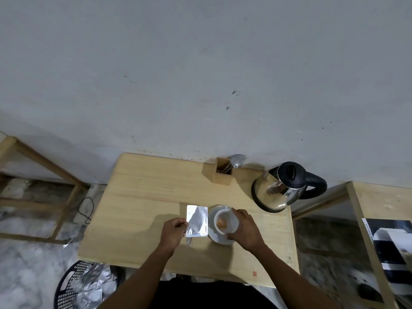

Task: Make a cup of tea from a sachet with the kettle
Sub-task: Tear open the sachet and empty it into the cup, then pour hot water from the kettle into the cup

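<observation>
A silver foil sachet (197, 220) is held upright by its left edge in my left hand (174, 233), just left of the cup. The white cup (225, 222) stands on a white saucer (219, 239) near the table's front middle, with something orange-brown at its bottom. My right hand (245, 229) wraps around the cup's right side. A steel kettle (276, 191) with a black lid and handle stands at the back right of the wooden table (138, 197), lid closed.
A wooden holder (221, 172) with spoons and a fork stands at the table's back edge by the wall. A dark basket (78, 286) with crumpled foil wrappers sits on the floor at the front left. Wooden frames flank the table on both sides.
</observation>
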